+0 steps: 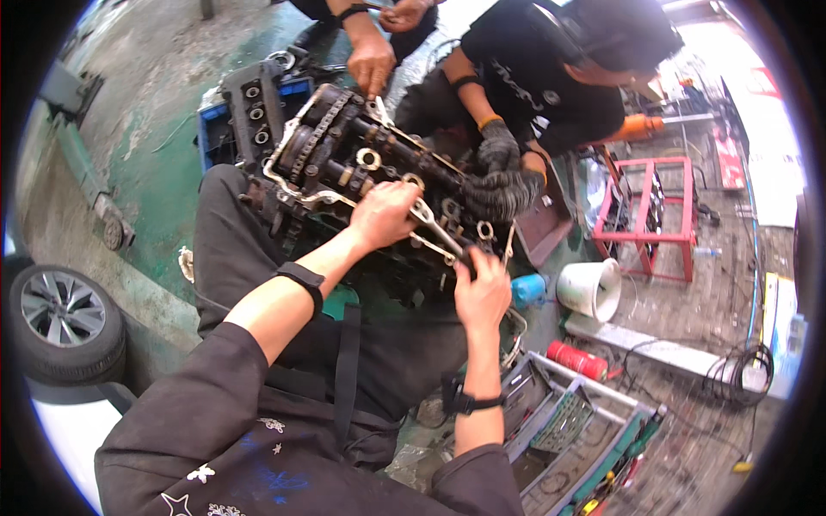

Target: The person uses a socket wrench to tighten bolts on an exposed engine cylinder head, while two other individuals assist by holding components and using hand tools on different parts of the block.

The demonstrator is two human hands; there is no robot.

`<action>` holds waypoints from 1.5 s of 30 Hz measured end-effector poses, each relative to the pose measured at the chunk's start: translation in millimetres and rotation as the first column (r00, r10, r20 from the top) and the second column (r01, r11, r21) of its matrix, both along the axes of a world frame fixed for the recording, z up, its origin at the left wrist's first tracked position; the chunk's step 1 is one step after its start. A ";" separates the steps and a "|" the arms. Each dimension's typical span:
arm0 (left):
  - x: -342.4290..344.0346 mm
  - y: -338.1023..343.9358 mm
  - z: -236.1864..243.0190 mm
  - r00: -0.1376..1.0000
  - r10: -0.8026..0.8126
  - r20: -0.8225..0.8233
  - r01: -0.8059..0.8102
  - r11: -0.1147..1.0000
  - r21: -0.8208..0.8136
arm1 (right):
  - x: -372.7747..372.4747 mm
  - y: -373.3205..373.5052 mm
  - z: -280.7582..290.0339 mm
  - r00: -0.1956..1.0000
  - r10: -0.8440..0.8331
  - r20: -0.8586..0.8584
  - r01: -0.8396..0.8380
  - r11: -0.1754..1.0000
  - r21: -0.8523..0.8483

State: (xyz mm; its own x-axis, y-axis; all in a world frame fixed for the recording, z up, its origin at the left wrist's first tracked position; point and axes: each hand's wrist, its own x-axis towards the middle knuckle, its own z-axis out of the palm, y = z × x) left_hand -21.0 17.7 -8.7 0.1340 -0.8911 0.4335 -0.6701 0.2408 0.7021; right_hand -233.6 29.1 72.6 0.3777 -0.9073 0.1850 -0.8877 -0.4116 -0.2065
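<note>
A car engine [348, 150] with its top uncovered, timing chain and camshafts showing, sits in front of me. A ratchet wrench [441, 234] slants across its near right side. My right hand [482, 291] is closed round the dark handle end of the ratchet. At the other end my left hand [385, 213] is closed over the ratchet's head, fingers curled down toward the engine; the socket and whatever it sits on are hidden. Across the engine, a co-worker's gloved hands [502, 191] rest on its right part. Another person's bare hand [372, 64] touches the far edge.
A removed valve cover [255, 112] lies on a blue crate [206, 138] at the far left. To the right stand a red metal frame [645, 215], a white bucket [589, 288] and a blue container [528, 290]. A tool cart [559, 421] is near my right arm; a wheel [64, 314] lies left.
</note>
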 end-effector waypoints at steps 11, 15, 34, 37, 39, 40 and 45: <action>2.8 16.1 -8.8 1.000 -0.004 0.002 0.004 1.000 -0.010 | 1.8 -23.5 -7.0 0.985 0.165 0.043 -0.168 0.984 0.055; 4.2 16.2 -7.1 0.994 -0.064 0.084 0.069 0.996 -0.056 | 11.0 22.8 -9.9 0.991 0.007 0.131 -0.021 0.995 0.099; 5.3 7.6 -0.7 0.998 -0.066 -0.004 0.066 0.994 -0.091 | 53.3 75.2 8.0 0.969 -0.229 0.095 0.199 0.947 0.253; 8.8 12.2 -1.8 0.997 -0.073 0.010 0.073 0.992 -0.102 | 45.2 64.0 -2.0 0.957 -0.248 0.148 0.196 0.934 0.298; 10.5 14.6 -5.8 0.994 -0.092 0.050 0.094 0.995 -0.035 | 43.4 51.4 1.1 0.945 -0.322 0.051 0.281 0.885 0.371; 9.7 15.9 -7.4 0.995 -0.092 0.040 0.093 0.995 -0.035 | 36.3 42.9 -4.4 0.955 -0.275 0.112 0.226 0.918 0.325; 2.2 17.0 -6.6 0.996 -0.052 0.065 0.054 0.998 -0.028 | 6.8 -19.0 -18.0 0.959 -0.135 0.249 0.067 0.962 0.264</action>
State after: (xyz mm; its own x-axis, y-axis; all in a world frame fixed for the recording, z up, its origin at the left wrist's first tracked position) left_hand -18.8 34.6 -15.3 0.0575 -0.8828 0.4662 -0.6994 0.2976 0.6498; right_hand -226.8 10.1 54.6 0.2501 -0.9678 0.0268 -0.8218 -0.2268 -0.5226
